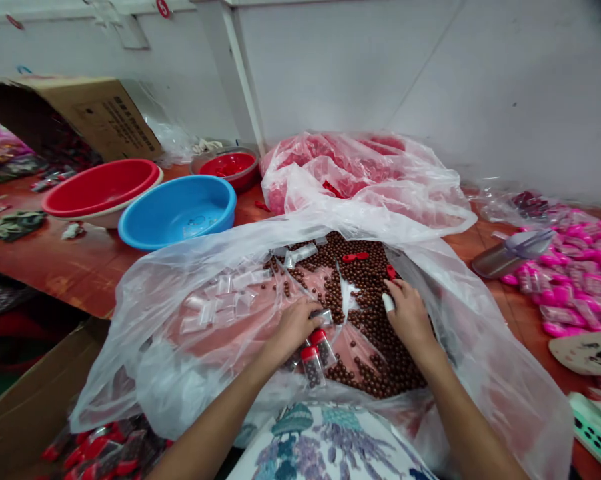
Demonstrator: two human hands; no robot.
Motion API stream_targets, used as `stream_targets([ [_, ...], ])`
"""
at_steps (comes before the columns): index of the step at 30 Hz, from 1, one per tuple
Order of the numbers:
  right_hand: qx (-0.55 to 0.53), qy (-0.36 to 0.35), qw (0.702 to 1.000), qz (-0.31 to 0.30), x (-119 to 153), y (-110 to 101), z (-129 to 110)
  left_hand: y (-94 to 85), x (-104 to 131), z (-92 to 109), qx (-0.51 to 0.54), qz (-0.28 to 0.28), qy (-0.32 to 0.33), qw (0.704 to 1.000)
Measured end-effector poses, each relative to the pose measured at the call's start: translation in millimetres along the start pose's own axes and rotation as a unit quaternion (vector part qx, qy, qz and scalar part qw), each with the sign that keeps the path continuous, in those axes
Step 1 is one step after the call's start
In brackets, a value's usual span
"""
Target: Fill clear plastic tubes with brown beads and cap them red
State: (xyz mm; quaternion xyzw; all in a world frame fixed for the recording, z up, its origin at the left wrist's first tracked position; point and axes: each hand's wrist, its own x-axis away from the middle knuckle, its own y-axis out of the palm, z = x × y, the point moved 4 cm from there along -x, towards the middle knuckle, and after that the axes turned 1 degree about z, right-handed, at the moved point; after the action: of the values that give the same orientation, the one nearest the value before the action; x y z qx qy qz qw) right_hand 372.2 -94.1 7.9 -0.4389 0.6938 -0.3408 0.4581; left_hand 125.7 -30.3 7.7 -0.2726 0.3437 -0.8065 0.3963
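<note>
My left hand is closed around a small clear plastic jar, which sticks out past the fingertips. Just below it, jars with red lids lie filled with small brown balls. My right hand, with a white cover on one fingertip, is over a heap of brown balls. A small red plastic piece is at its fingertips, and the fingers look closed on its near end. Another red piece lies on the balls. To the left, several clear jars lie on the plastic sheet.
A blue basin, a red basin and a cardboard box stand at the back left. Behind the heap sits a bag of red pieces. Pink packs and a clear cup are at the right. Filled red-lidded jars lie lower left.
</note>
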Motion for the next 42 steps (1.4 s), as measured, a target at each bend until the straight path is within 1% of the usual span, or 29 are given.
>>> stream_targets([
  [1,0.025,0.012,1.000,-0.001,-5.4,1.2,10.1,0.3,-2.5,-0.3,0.010,0.001,-0.007,1.000],
  [3,0.045,0.017,0.999,-0.023,-12.8,5.3,22.7,-0.7,-9.2,-2.8,0.026,0.006,-0.020,0.999],
  [6,0.037,0.006,0.998,-0.054,-17.1,12.4,27.4,-3.1,-23.1,-8.4,0.062,0.013,-0.029,0.998],
  [9,0.025,0.008,0.998,-0.055,-17.4,16.2,26.5,3.1,-38.4,-10.4,0.122,-0.042,-0.035,0.991],
  [12,0.007,0.019,0.998,-0.053,-16.5,16.0,26.6,13.8,-52.4,-6.2,0.156,-0.096,-0.040,0.982],
  [16,-0.028,0.041,0.997,-0.055,-13.6,11.0,29.6,22.3,-67.0,0.7,0.183,-0.130,-0.043,0.973],
  [21,-0.079,0.087,0.992,-0.050,-2.2,3.6,28.7,21.3,-72.8,1.7,0.224,-0.156,-0.044,0.961],
  [24,-0.159,0.137,0.977,-0.049,9.3,-0.1,24.2,18.8,-70.7,-0.1,0.247,-0.163,-0.044,0.954],
  [27,-0.264,0.188,0.945,-0.036,22.0,-2.8,21.8,15.0,-69.4,-2.9,0.264,-0.169,-0.043,0.949],
  [32,-0.341,0.212,0.915,-0.018,41.2,-4.5,26.4,11.3,-78.0,-4.2,0.268,-0.174,-0.035,0.947],
  [35,-0.358,0.237,0.903,-0.013,52.2,-5.1,32.5,18.7,-88.1,3.7,0.250,-0.160,-0.038,0.954],
  [40,-0.359,0.278,0.891,-0.006,66.1,-8.8,37.7,40.6,-104.4,27.7,0.199,-0.142,-0.029,0.969],
  [42,-0.373,0.300,0.878,-0.004,70.0,-10.7,38.0,46.7,-109.8,34.7,0.182,-0.142,-0.025,0.973],
])
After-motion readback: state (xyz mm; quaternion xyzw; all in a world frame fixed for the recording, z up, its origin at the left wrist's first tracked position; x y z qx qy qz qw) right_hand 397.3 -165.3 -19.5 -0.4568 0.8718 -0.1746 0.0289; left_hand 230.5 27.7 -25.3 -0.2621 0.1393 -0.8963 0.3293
